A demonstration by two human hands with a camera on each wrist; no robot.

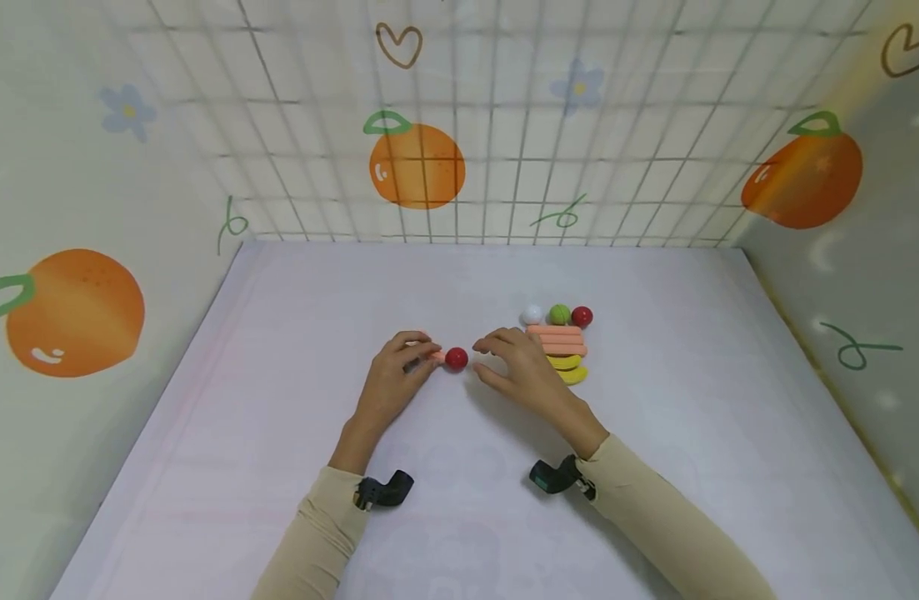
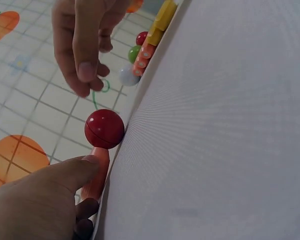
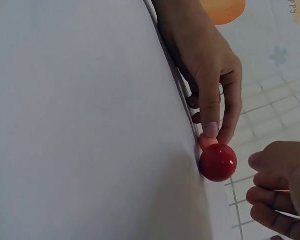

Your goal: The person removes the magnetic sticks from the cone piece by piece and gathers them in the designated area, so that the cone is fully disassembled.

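My left hand (image 1: 395,371) pinches a salmon-pink sausage-shaped stick (image 2: 104,167) low over the table, thumb on its near side. Right at the stick's end is a glossy red ball (image 1: 456,359), with a thin seam around it in the left wrist view. To the right of the ball hovers my right hand (image 1: 522,367), its fingers loosely bent and apart from the ball, with nothing between thumb and fingers. Part of the stick is hidden behind the left fingers.
Beyond the right hand, a white ball (image 1: 531,314), a green ball (image 1: 560,314) and another red ball (image 1: 582,317) stand in a row. Below them lie several pink sticks (image 1: 556,340) and yellow banana shapes (image 1: 571,375). A patterned grid wall (image 1: 496,179) closes the table's back.
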